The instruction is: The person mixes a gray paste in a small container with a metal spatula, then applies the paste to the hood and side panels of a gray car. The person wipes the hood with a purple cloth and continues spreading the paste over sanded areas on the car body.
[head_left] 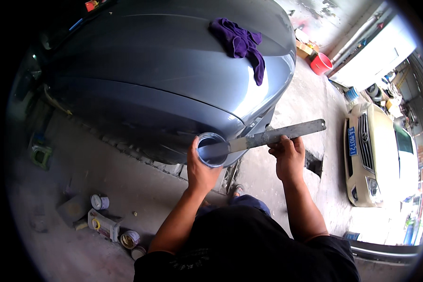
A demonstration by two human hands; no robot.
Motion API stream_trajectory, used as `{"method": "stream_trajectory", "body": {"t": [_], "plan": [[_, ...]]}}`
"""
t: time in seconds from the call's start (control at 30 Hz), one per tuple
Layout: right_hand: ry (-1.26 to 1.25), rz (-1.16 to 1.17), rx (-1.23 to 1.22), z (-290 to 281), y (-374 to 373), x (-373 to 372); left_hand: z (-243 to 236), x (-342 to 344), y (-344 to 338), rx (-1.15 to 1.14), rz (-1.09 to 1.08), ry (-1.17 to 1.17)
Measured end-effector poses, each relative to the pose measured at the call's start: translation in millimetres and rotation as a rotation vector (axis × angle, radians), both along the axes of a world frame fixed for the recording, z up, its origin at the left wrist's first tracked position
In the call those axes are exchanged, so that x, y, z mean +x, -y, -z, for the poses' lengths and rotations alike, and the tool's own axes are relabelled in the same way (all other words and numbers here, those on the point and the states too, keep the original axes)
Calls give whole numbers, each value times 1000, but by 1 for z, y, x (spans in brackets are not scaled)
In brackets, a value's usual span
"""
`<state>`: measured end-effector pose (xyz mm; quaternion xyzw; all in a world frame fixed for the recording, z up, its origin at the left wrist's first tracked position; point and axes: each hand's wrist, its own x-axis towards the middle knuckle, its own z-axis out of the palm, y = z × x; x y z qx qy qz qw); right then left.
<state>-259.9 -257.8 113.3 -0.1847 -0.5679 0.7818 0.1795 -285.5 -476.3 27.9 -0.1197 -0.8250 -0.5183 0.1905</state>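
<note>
My left hand [202, 175] is closed round an open paint can [201, 138], tilted so that the grey-blue paint [212, 153] inside shows. A long flat stir stick [286, 131], stained grey with a paler stretch near the can, is pinched in the fingers of my right hand [289, 157]. Its left end reaches into the can's mouth; the other end, with a small hole, points right. Just beyond the can lies the dark grey-blue car hood [169, 61]. On that hood a crumpled purple cloth [239, 40] is draped.
Several cans stand or lie on the floor at lower left, among them a white one [99, 202]. A green object [41, 156] is at far left. A cream car [371, 155] stands to the right, with a red bucket [320, 64] farther back. A dark floor hole [314, 164] lies beside my right forearm.
</note>
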Motion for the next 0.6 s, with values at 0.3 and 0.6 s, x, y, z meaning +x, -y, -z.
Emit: {"method": "stream_trajectory", "body": {"t": [0.3,0.6], "plan": [[-6,26,-190,13,2,2,-4,-12,7,44,22,82],[49,49,-400,37,3,-1,-4,-19,18,33,29,71]]}}
